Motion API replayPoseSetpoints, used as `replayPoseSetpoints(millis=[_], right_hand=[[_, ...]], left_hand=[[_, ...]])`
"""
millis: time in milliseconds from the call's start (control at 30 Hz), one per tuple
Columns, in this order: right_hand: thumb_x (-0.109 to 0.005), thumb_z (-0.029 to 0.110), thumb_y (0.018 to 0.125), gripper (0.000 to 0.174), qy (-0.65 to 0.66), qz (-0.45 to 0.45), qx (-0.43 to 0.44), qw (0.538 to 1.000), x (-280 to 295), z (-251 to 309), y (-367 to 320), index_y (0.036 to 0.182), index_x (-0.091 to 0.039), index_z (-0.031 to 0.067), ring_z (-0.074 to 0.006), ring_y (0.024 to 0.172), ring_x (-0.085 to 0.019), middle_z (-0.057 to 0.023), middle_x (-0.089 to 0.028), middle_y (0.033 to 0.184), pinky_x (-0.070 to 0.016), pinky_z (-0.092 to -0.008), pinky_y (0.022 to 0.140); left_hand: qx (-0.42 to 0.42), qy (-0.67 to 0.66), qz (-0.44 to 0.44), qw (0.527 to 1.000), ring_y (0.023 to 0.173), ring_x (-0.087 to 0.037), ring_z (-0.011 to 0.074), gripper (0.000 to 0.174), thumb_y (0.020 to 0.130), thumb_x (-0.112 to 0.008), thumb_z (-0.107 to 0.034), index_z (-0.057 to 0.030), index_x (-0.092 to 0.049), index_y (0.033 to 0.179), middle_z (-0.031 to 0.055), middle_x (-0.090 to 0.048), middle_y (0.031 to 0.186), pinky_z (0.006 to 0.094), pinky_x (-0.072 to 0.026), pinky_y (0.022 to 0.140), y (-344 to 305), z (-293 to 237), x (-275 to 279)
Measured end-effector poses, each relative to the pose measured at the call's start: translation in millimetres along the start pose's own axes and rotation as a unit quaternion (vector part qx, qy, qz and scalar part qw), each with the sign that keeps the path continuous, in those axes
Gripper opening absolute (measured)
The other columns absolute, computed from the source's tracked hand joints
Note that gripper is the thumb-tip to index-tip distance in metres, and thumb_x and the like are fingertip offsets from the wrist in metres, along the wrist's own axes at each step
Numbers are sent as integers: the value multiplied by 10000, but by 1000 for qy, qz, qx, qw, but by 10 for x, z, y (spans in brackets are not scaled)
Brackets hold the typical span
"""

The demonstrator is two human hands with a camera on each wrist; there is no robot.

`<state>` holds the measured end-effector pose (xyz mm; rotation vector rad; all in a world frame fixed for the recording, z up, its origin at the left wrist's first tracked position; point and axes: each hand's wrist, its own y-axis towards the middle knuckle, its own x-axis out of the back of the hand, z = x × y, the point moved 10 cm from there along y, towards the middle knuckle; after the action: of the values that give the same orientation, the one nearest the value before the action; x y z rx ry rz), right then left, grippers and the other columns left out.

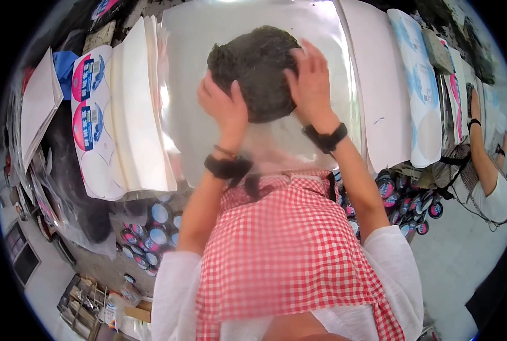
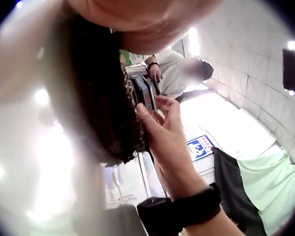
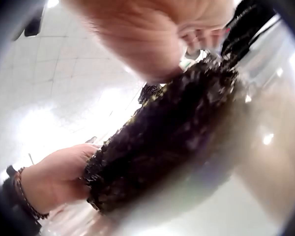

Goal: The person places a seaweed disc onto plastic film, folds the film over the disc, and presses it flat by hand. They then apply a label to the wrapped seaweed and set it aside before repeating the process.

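Observation:
A thick, round cake of dark dried seaweed [image 1: 259, 74] lies on a shiny pale work surface [image 1: 188, 136] in the head view. Its ragged side is plain in the right wrist view, where the seaweed [image 3: 157, 137] runs between both hands. At the lower left of the rim, my left hand [image 1: 225, 105] touches it, thumb and fingers spread apart. My right hand [image 1: 313, 85] rests against the right side, with fingers pointing up along the edge. In the left wrist view, the right hand's thumb [image 2: 146, 117] meets the side of the cake.
Stacks of white sheets [image 1: 134, 102] and printed round-label sheets [image 1: 94, 119] flank the surface on the left. More white sheets [image 1: 378, 85] and blue-printed sheets [image 1: 421, 85] lie on the right. Several round packages [image 1: 404, 199] cover the floor below. Another person's arm [image 1: 481, 142] shows at far right.

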<state>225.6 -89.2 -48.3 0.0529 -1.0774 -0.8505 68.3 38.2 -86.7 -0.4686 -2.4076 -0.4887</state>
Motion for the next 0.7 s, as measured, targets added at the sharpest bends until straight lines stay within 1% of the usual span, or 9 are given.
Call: replayPoseSetpoints(millis=[67, 200, 233, 333, 433, 533, 567, 633, 700], right_hand=[[-633, 324, 869, 463, -23, 163, 159, 973, -181, 424, -150, 1271, -538, 114, -346, 1305, -397, -151, -445, 1412, -343, -473, 1061], [-571, 509, 869, 551, -86, 201, 180, 959, -214, 424, -299, 1336, -531, 220, -321, 1382, -311, -125, -358, 1496, -266, -511, 1108], [-567, 526, 865, 573, -81, 201, 178, 960, -179, 445, -294, 1347, -523, 219, -322, 1382, -309, -127, -354, 1498, -255, -518, 1111], [-546, 589, 851, 632, -80, 197, 170, 962, -169, 463, -362, 1362, -511, 218, -323, 1385, -299, -129, -349, 1501, -225, -525, 1119], [-546, 586, 854, 629, -93, 180, 155, 967, -135, 460, -436, 1363, -507, 218, -322, 1381, -304, -127, -352, 1498, -226, -526, 1116], [-543, 588, 856, 611, -97, 151, 160, 971, -166, 439, -413, 1327, -519, 200, -314, 1375, -314, -124, -371, 1482, -230, -518, 1111], [-542, 588, 857, 597, -102, 149, 159, 971, -188, 419, -391, 1294, -532, 182, -313, 1373, -319, -123, -375, 1479, -233, -516, 1110], [-552, 579, 856, 565, -110, 140, 160, 971, -182, 383, -347, 1209, -556, 138, -313, 1363, -334, -127, -380, 1473, -249, -512, 1100], [-572, 547, 858, 544, -119, 130, 160, 971, -125, 347, -314, 1210, -552, 132, -317, 1357, -340, -137, -385, 1464, -268, -503, 1093]], left_hand=[[-42, 15, 42, 998, 1286, -330, 435, 632, 901, -612, -242, 14, -336, 1409, 264, -324, 1416, 495, -270, 1072, 26, 29, 41], [-215, 173, 171, 946, 1357, -272, 442, 651, 900, -599, -247, -16, -320, 1440, 281, -260, 1484, 520, -244, 1087, -264, -194, 453], [-237, 246, 277, 898, 1392, -245, 414, 653, 888, -603, -247, -76, -332, 1456, 238, -285, 1496, 534, -196, 1110, -495, -195, 376], [-334, 212, 369, 841, 1403, -245, 391, 590, 870, -632, -255, -142, -433, 1414, 179, -306, 1506, 541, -168, 1114, -968, -74, 350], [-299, 33, 479, 825, 1403, -249, 374, 429, 835, -671, -248, -167, -582, 1246, 138, -323, 1508, 521, -163, 1117, -838, 29, 501], [-303, 36, 450, 839, 1404, -257, 348, 275, 812, -694, -244, -143, -634, 1061, 127, -353, 1496, 502, -177, 1116, -824, 90, 528], [-275, 57, 437, 854, 1405, -253, 338, 185, 792, -710, -227, -116, -640, 922, 99, -385, 1481, 487, -181, 1121, -809, 119, 500], [-251, 16, 437, 864, 1403, -256, 333, 148, 787, -715, -218, -104, -655, 859, 74, -388, 1482, 485, -200, 1114, -796, 146, 502], [-242, -8, 437, 866, 1388, -276, 329, 128, 785, -716, -207, -91, -666, 809, 57, -407, 1466, 474, -231, 1101, -817, 121, 481]])
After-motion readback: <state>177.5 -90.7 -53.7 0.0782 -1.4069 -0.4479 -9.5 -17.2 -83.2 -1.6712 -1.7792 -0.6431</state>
